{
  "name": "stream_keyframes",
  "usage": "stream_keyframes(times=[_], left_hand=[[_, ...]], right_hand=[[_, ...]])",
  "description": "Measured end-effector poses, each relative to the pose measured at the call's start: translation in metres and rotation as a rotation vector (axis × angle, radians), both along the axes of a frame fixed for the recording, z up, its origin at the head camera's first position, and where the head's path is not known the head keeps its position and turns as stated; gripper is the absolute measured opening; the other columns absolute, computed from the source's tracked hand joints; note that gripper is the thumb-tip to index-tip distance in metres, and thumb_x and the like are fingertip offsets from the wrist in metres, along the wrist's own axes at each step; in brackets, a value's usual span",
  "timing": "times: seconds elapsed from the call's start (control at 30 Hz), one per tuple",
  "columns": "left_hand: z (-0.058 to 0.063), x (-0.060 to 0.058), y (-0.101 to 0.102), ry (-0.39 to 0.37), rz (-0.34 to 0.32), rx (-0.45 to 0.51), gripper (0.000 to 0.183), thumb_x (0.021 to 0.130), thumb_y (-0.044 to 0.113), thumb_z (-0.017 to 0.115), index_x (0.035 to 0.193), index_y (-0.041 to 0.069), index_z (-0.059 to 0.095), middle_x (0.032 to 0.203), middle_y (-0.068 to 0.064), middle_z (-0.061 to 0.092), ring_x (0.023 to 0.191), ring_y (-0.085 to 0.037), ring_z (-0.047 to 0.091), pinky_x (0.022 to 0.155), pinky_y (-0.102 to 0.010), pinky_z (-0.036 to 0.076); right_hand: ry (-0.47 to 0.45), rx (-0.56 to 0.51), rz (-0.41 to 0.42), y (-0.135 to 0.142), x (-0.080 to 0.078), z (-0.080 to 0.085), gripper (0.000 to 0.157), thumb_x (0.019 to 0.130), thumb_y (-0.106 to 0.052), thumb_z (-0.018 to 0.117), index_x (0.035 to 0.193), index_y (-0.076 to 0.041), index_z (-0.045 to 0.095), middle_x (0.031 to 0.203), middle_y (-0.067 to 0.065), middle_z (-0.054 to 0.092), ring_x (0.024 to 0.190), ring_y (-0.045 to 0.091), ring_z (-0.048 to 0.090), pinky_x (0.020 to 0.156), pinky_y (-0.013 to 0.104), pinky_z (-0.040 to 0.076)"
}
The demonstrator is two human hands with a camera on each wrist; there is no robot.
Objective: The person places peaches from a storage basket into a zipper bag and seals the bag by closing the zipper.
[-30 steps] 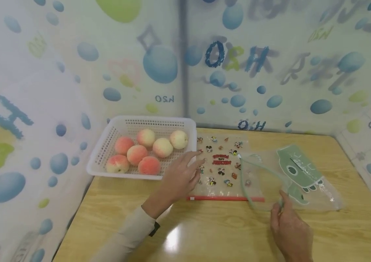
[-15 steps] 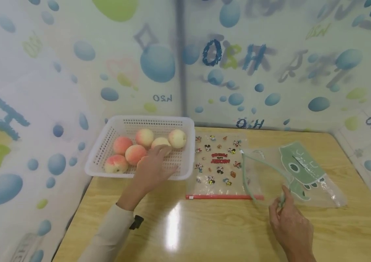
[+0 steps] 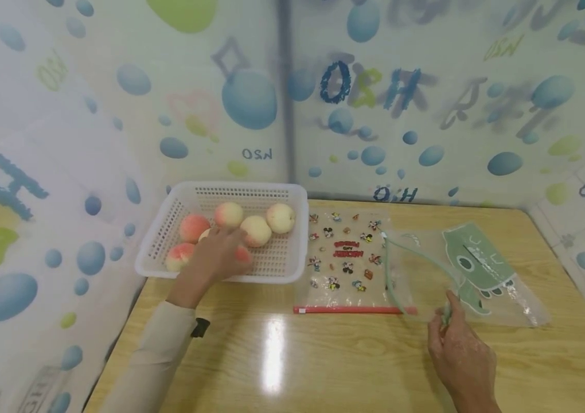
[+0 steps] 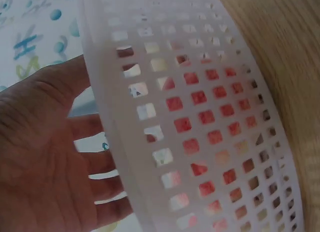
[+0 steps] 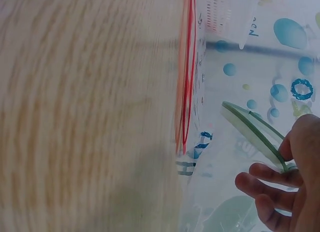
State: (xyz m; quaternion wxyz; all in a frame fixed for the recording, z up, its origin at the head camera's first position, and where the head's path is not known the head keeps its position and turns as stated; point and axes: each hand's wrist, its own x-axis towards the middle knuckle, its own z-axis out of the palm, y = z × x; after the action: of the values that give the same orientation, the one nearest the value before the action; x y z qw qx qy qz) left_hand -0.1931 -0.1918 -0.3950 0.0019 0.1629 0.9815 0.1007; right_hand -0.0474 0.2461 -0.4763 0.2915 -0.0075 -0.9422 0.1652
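In the head view, my left hand [image 3: 215, 252] reaches over the front rim of a white plastic basket [image 3: 300, 241], among several red and yellow peaches [image 3: 255, 231]. The left wrist view shows its thumb and fingers [image 4: 102, 187] spread and fairly straight as they pass behind the basket wall; their tips are hidden. A peach [image 3: 242, 256] shows just right of that hand. My right hand [image 3: 463, 353] pinches the green-edged mouth of a clear zip bag [image 3: 478, 264] with a green dinosaur print. In the right wrist view, the bag's green edge [image 5: 255, 132] stands parted.
A second clear zip bag [image 3: 346, 267], with cartoon prints and a red slider strip [image 3: 354, 310], lies flat between the basket and the dinosaur bag, partly overlapped. The wooden table [image 3: 344, 361] runs back to a patterned curtain wall [image 3: 365, 155].
My left hand has moved left from beside the cartoon bag, over the basket rim and down among the peaches. My right hand keeps hold of the dinosaur bag's edge, almost still.
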Motion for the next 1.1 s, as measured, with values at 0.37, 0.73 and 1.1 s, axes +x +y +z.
stream_keyframes(times=[0.37, 0.73, 1.1], left_hand=[[0.002, -0.005, -0.004, -0.106, -0.006, -0.122, 0.054, 0.08, 0.026, 0.082, 0.128, 0.007, 0.064, 0.101, -0.015, 0.055, 0.097, -0.037, 0.051, 0.078, -0.05, 0.049], [-0.001, -0.018, -0.001, -0.169, -0.026, -0.219, 0.06, 0.088, 0.028, 0.071, 0.142, 0.009, 0.056, 0.123, -0.031, 0.053, 0.108, -0.044, 0.049, 0.081, -0.058, 0.049], [-0.004, -0.026, 0.004, -0.156, -0.072, -0.29, 0.025, 0.083, 0.018, 0.072, 0.105, 0.007, 0.068, 0.113, -0.024, 0.054, 0.105, -0.039, 0.048, 0.07, -0.05, 0.053]], right_hand=[[-0.059, -0.015, -0.014, 0.001, 0.002, -0.001, 0.046, 0.098, -0.012, 0.05, 0.141, 0.002, 0.047, 0.092, 0.022, 0.073, 0.04, 0.027, 0.05, 0.031, 0.045, 0.034], [-0.022, -0.01, -0.005, 0.001, 0.002, -0.002, 0.046, 0.097, -0.011, 0.051, 0.141, 0.002, 0.048, 0.095, 0.019, 0.074, 0.046, 0.04, 0.058, 0.032, 0.049, 0.036], [0.004, -0.016, 0.016, -0.002, -0.001, -0.005, 0.045, 0.097, -0.011, 0.051, 0.139, 0.002, 0.049, 0.099, 0.017, 0.074, 0.047, 0.037, 0.06, 0.032, 0.046, 0.038]])
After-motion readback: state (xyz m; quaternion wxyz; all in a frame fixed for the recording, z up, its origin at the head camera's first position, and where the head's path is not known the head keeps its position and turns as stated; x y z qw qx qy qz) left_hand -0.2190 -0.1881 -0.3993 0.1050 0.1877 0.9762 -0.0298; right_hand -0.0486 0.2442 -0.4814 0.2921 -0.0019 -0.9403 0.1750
